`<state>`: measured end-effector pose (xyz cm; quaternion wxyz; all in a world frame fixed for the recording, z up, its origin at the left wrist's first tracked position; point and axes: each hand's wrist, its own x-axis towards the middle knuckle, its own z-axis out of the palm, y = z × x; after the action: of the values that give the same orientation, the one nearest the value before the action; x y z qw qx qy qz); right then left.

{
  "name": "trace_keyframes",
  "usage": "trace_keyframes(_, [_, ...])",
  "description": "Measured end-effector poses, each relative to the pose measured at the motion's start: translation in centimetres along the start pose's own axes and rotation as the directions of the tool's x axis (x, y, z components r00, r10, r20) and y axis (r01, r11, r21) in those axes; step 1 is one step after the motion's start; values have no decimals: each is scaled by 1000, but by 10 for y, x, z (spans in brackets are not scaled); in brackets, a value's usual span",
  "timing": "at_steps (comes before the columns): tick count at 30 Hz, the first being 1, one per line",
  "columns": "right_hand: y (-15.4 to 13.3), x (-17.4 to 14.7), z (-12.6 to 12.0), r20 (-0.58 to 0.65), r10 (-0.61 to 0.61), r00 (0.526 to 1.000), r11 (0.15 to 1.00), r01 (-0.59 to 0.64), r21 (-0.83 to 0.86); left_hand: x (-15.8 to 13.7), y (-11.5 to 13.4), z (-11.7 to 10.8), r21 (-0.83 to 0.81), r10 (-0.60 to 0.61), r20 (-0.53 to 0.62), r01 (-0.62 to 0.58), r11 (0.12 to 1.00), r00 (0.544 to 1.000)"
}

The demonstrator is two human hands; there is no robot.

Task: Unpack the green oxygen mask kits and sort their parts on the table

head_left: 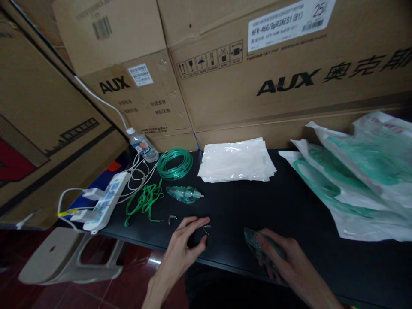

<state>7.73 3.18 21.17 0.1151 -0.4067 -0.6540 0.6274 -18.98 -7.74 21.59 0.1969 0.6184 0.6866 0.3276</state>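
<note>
My left hand point(185, 240) rests at the table's front edge, thumb and fingers apart. Just beside its fingertips lies a small bent metal clip point(206, 229); a similar metal clip point(172, 219) sits to its left. My right hand point(280, 253) is wrapped round a clear greenish plastic mask point(252, 242), partly hidden by the fingers. Farther back is another green transparent plastic piece with a pale connector point(185, 194). Beside it are a tangle of green elastic cord point(146, 199) and a coil of green tubing point(175, 164).
A stack of white pouches point(236, 161) lies at the back. Filled pouches with green tubing point(347, 184) cover the right side. A power strip point(107, 204) with cables and a plastic bottle point(143, 146) stand left. Cardboard boxes point(222, 94) wall the back; a stool point(51, 257) is below left.
</note>
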Motion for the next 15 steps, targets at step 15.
trace_keyframes(15, [7, -1, -1, 12, -1, 1000, 999, 2, -37, -6, 9, 15, 176, -82, -209, 120, 977, 974])
